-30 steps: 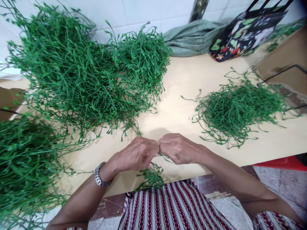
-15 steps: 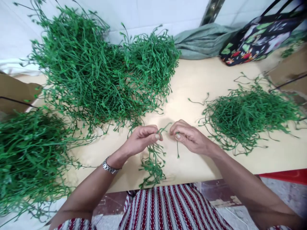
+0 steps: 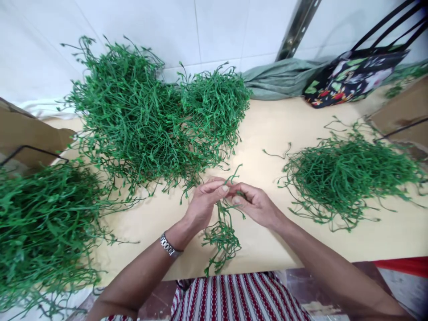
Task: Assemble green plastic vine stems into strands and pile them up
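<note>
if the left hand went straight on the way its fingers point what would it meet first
Most likely the right hand. The left hand, holding green stems, points across toward it; the two look touching or nearly so, though this single view leaves the depth unclear.

Silver link watch (image 3: 170, 244), red-and-white striped garment (image 3: 234, 298)

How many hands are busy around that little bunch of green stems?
2. The left hand, with a watch at its wrist, holds the bunch of green stems over the table; the right hand is close beside it, to the right. No others show.
</note>
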### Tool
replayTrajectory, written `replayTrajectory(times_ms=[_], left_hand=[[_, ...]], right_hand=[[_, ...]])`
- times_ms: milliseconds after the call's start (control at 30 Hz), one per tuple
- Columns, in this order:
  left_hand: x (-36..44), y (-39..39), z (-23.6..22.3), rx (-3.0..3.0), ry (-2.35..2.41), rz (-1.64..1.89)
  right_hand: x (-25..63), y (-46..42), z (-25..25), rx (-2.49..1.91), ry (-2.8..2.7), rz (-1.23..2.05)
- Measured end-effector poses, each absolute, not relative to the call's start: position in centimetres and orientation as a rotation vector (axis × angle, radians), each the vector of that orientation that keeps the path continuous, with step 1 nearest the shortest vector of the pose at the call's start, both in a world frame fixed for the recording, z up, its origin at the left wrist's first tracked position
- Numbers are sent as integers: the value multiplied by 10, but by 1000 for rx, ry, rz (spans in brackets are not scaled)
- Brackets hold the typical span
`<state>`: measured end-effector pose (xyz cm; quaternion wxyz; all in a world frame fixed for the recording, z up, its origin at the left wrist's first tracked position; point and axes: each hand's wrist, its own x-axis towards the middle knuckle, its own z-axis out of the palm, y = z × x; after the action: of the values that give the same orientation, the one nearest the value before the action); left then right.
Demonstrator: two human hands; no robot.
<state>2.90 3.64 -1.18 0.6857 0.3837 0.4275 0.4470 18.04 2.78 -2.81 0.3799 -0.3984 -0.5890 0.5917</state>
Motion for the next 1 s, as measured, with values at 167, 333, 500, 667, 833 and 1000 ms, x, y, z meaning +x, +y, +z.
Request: replayTrajectory(times_ms=[167, 333, 500, 667, 833, 1000], left_hand=[[32, 32, -9, 883, 949, 1003], [15, 25, -11, 1215, 1134, 1064], [13, 21, -14, 1210, 1093, 903], [16, 21, -6, 1279, 1145, 969], [15, 20, -5, 1309, 1116, 885], [13, 20, -12, 1243, 1079, 822]], right_hand=[[171, 27, -37, -1025, -1576, 1456], [174, 25, -35, -1096, -1604, 1269], [174, 20, -31, -1102, -1807, 998], [178, 19, -31, -1023, -1963, 817], [178, 20, -31, -973, -1981, 846], [176, 15, -33, -1000, -1963, 972]])
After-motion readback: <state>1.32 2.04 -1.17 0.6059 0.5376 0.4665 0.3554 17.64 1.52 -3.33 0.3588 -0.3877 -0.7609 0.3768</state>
